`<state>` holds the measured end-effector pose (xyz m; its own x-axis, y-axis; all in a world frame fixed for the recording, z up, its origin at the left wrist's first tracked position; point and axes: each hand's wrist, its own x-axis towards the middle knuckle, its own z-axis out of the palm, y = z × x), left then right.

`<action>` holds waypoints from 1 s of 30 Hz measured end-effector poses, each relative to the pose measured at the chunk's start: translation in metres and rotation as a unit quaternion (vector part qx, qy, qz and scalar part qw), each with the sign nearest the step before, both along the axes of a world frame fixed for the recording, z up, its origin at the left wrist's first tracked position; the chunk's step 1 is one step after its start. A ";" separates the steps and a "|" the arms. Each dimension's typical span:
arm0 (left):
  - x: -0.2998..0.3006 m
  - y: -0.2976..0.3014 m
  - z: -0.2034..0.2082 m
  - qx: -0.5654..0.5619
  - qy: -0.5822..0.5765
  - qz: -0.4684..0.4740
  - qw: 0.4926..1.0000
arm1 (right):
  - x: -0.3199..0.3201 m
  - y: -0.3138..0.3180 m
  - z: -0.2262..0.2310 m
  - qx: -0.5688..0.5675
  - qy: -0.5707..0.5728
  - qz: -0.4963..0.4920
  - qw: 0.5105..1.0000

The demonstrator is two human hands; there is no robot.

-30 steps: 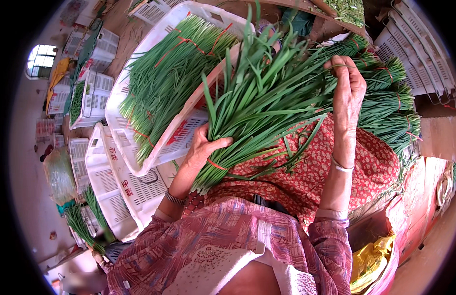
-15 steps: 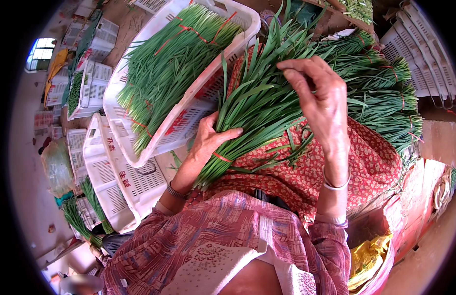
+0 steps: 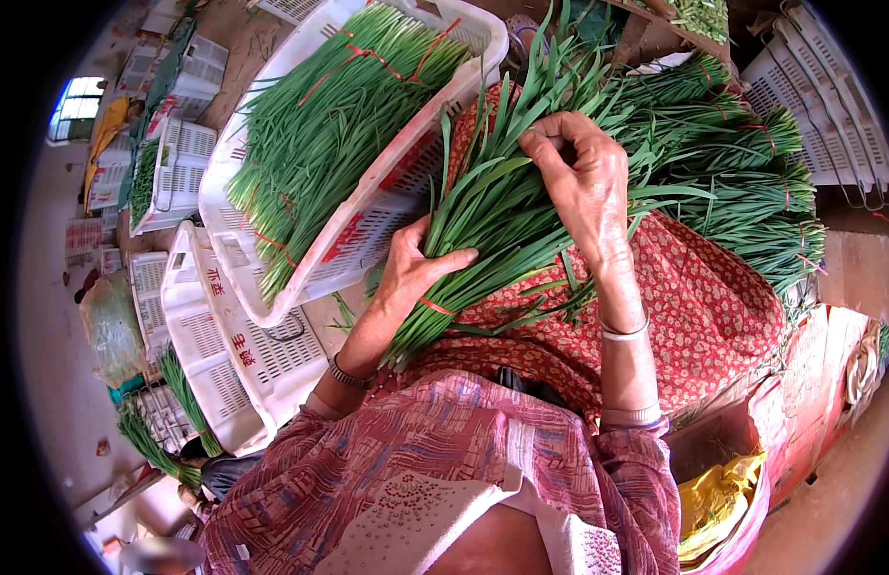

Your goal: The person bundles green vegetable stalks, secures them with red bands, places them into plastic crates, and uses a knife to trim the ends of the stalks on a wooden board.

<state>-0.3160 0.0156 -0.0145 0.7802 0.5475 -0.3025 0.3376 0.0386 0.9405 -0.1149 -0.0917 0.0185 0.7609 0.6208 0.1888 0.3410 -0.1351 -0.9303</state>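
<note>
My left hand (image 3: pixel 406 273) wraps round a bunch of garlic chives (image 3: pixel 497 235) lying slantwise across my lap, its thumb over the stems. A red tie (image 3: pixel 436 307) binds the bunch just below that thumb, towards the pale stem ends. Over the upper leaves, my right hand (image 3: pixel 588 182) has thumb and fingers pinched together at the leaf blades; exactly how many leaves are in the pinch is hidden. Beneath the bunch a red patterned cloth (image 3: pixel 693 297) covers my lap, with a few loose leaves (image 3: pixel 574 287) on it.
To the left, a white plastic crate (image 3: pixel 363 196) holds tied chives; another white crate (image 3: pixel 243 335) stands beside it. Several tied bunches (image 3: pixel 751 192) lie to the right. Stacked white crates (image 3: pixel 823 96) stand at the far right, and a yellow bag (image 3: pixel 717 508) lies lower right.
My right hand has moved left and slightly down onto the leaves, its fingertips drawing closer together. My left hand and the bunch have barely moved.
</note>
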 end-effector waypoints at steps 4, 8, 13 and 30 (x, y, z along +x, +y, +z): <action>0.004 0.000 0.001 0.019 0.014 -0.004 1.000 | 0.021 -0.001 -0.021 0.266 0.224 -0.085 0.934; -0.002 0.000 -0.005 0.014 0.011 0.008 1.000 | 0.031 -0.025 0.005 0.334 0.323 -0.035 0.885; 0.002 0.000 -0.005 0.060 0.023 -0.012 0.998 | -0.003 -0.021 0.019 0.061 -0.027 0.049 0.997; -0.001 0.010 0.012 0.003 -0.014 0.036 0.999 | 0.006 -0.038 0.015 0.181 0.153 -0.148 0.960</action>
<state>-0.3167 0.0253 -0.0024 0.7466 0.6048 -0.2771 0.3067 0.0567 0.9501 -0.1092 -0.1302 0.0332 0.9483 0.3043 0.0903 0.0403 0.1667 -0.9852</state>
